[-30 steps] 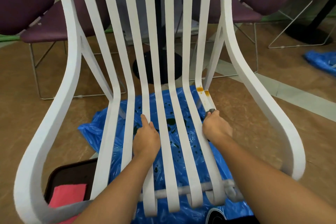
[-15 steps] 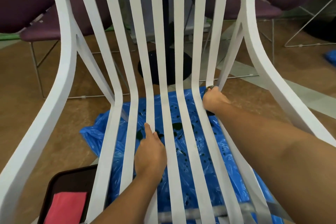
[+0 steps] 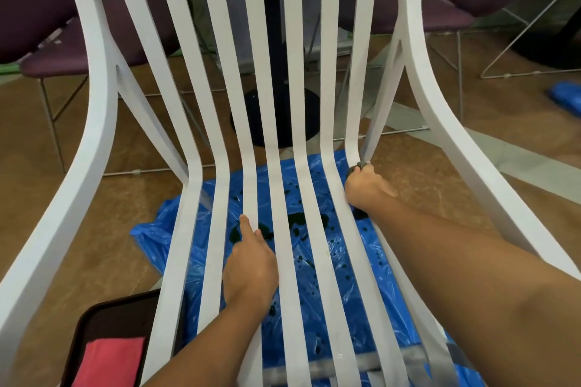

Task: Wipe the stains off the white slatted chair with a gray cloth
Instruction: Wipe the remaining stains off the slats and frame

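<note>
Head view: my right hand [image 3: 366,187] clenches the gray cloth [image 3: 356,168] against the rightmost slat of the white slatted chair [image 3: 94,135], at its bend. My left hand [image 3: 251,267] lies on a middle slat, index finger straight; I cannot tell whether it grips.

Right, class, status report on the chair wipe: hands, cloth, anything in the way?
Right hand grips gray cloth at the bend of the rightmost slat. Left hand holds a middle slat of the white chair. Nothing blocking.

Blue sheet [image 3: 151,242] on floor; pink cloth [image 3: 110,361] in dark tray [image 3: 103,314]; purple chairs [image 3: 56,56]
</note>
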Available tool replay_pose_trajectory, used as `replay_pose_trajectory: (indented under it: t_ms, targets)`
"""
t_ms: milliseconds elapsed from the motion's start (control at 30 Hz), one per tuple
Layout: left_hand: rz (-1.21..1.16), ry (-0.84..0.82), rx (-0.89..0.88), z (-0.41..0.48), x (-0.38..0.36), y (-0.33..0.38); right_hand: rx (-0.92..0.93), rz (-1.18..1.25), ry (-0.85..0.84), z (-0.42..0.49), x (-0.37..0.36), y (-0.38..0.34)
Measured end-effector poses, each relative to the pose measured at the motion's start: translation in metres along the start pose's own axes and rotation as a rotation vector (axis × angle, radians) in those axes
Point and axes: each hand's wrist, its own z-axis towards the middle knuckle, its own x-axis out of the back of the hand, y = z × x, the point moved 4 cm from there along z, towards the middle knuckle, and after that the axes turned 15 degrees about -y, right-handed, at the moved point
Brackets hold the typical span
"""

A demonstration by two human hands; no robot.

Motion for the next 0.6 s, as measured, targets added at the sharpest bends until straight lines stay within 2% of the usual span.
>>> replay_pose_trajectory:
  t_ms: [167,333,500,600]
  targets:
    - [0.025,0.005,0.005,-0.001,-0.001,0.001,-0.091,0.079,0.049,-0.004,0.003,0.002]
    - [0.013,0.012,-0.003,-0.002,0.000,0.001,-0.041,0.142,0.054,0.005,0.015,-0.012]
    - [0.021,0.003,0.007,-0.001,0.000,0.001,-0.023,0.065,0.010,-0.006,0.018,-0.020]
    - [0.049,0.001,0.001,-0.004,0.002,0.005,0.024,0.116,0.017,-0.007,0.023,-0.017]
